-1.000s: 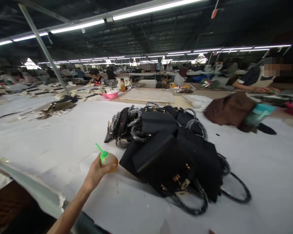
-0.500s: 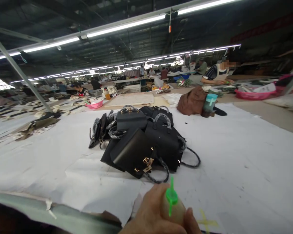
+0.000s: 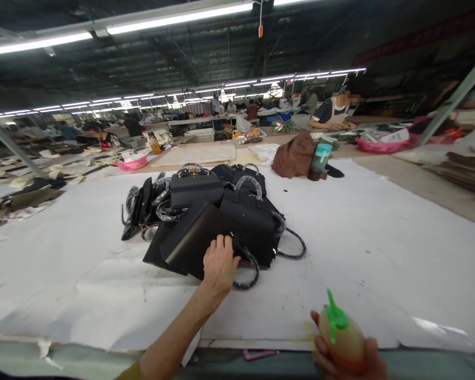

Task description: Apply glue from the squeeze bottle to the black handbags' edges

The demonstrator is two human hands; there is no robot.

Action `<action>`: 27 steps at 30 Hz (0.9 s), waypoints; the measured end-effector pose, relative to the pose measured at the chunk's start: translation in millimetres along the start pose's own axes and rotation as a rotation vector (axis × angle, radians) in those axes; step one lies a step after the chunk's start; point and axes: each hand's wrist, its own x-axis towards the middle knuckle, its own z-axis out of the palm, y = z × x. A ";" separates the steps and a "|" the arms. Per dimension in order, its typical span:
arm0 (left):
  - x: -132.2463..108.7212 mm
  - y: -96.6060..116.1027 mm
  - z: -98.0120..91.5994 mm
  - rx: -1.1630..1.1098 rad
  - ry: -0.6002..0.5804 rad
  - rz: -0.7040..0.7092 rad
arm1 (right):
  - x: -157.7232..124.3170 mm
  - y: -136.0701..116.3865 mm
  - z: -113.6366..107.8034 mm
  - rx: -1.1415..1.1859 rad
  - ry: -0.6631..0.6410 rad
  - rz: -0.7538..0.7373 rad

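Note:
Several black handbags lie heaped on the white-covered table, their handles wrapped in clear plastic. My left hand (image 3: 220, 266) reaches onto the nearest black handbag (image 3: 190, 240), its fingers curled together over the front by the metal fittings and covering most of them. The looped handle (image 3: 254, 269) of that bag lies just right of my fingers. Lower right, my right hand (image 3: 324, 354) is wrapped round a squeeze bottle (image 3: 346, 343) with a bright green nozzle cap (image 3: 336, 318). Pale orange liquid shows in the bottle, which is held upright with a slight tilt, apart from the bags.
Beyond the bags sit a brown cloth bundle (image 3: 293, 157) and a teal-lidded bottle (image 3: 320, 161). Pink baskets (image 3: 131, 163) stand farther back. A pink hook-shaped thing (image 3: 260, 354) lies by the table's near edge. A co-worker in stripes (image 3: 328, 112) works across the tables.
My left hand has left the squeeze bottle and come forward onto the nearest handbag. The bottle has moved right in my right hand. The view has shifted slightly.

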 end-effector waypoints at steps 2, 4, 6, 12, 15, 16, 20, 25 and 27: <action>2.1 4.5 6.4 0.057 0.016 0.005 | -4.2 1.1 10.1 0.012 0.019 0.018; 0.7 6.3 8.0 0.070 0.018 0.005 | -8.8 2.4 19.8 0.016 0.001 0.031; -1.0 3.6 6.4 0.041 0.005 0.012 | -12.2 2.9 25.8 0.011 -0.031 0.039; -5.2 -12.0 -5.3 -0.160 0.019 0.036 | -11.9 3.3 20.7 -0.010 -0.023 -0.015; -8.6 -17.1 -12.8 -0.219 0.025 0.032 | -9.3 4.6 16.4 -0.039 -0.034 -0.022; -10.2 -17.9 -14.9 -0.225 0.022 0.033 | -8.8 4.8 16.1 -0.051 -0.037 -0.025; -22.2 -11.9 -19.8 -0.256 0.075 0.084 | -10.6 4.4 22.7 -0.069 -0.066 -0.015; -49.4 23.9 -26.8 -0.739 -0.175 0.332 | -15.9 8.5 40.4 -0.017 -0.116 0.106; -57.3 40.3 -31.5 -0.976 -0.497 0.322 | -16.5 12.2 45.5 -0.015 -0.140 0.210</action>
